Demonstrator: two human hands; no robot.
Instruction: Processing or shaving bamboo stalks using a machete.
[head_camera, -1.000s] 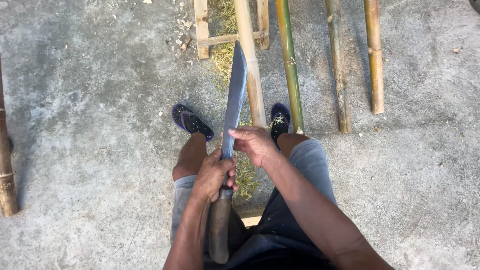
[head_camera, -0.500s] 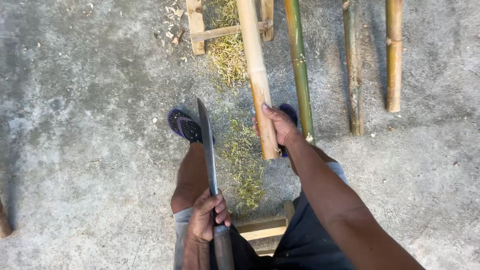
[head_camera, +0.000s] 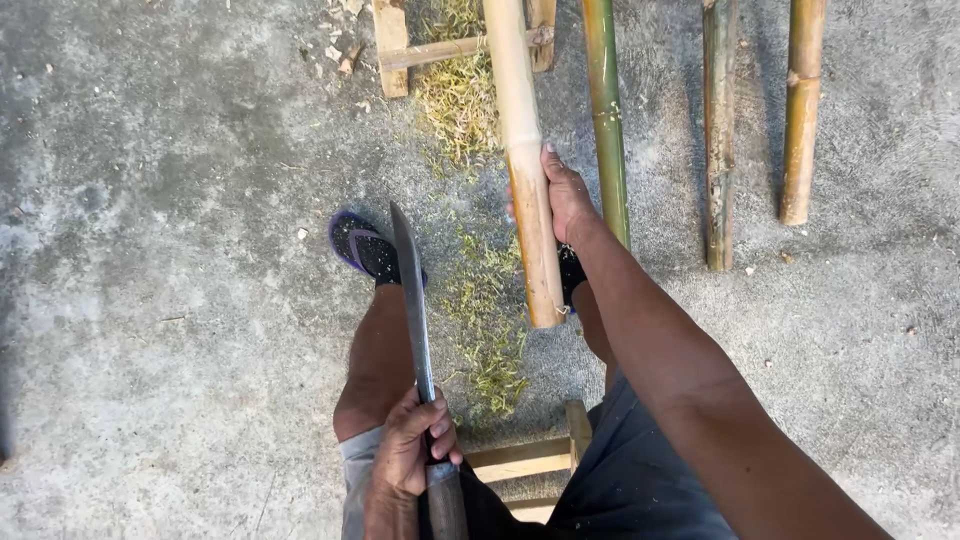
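Left hand (head_camera: 412, 448) grips the machete (head_camera: 410, 300), now drawn aside; right hand (head_camera: 563, 192) has moved up to clasp the pale bamboo pole (head_camera: 522, 150) (peeled, shavings (head_camera: 490, 330) beneath).

Four bamboo poles (head_camera: 523, 180), one machete (head_camera: 412, 300)

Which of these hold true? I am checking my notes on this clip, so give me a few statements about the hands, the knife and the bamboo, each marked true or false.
1. The left hand grips the knife by its handle. True.
2. The right hand holds the pale bamboo pole. True.
3. The knife blade is cutting into the pale pole. False: the blade points up, apart from the pole, to its left.
4. Both feet are bare. False: the left foot wears a dark sandal.
5. Green shavings lie on the concrete floor. True.
6. The green pole is in the right hand. False: it lies on the floor beside it.
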